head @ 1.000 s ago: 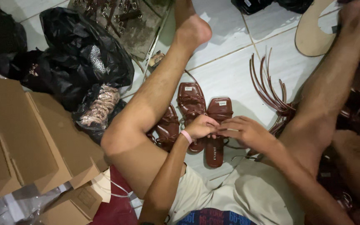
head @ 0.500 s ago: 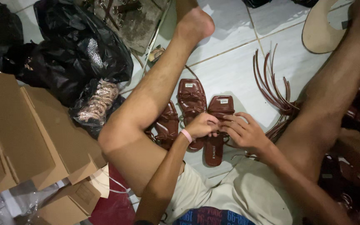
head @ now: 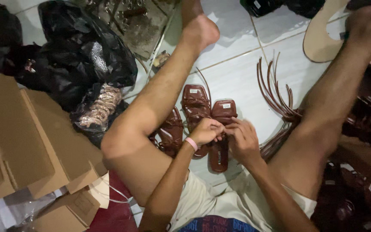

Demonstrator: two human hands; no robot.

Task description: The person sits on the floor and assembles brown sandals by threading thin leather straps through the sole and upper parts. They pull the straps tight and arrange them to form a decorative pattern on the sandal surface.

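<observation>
Here, the person is sitting on the white tiled floor (head: 237,73) with legs spread, and both hands are meeting over a brown sandal (head: 221,129) lying between the knees. The left hand (head: 206,131), pink band at the wrist, is curling its fingers onto the sandal's strap; the right hand (head: 243,139) is pinching the same strap. Two more brown sandals (head: 194,103) are lying just beside it. Loose brown straps (head: 275,92) are fanning out near the right leg, and cardboard boxes (head: 18,141) are sitting well apart at the left.
</observation>
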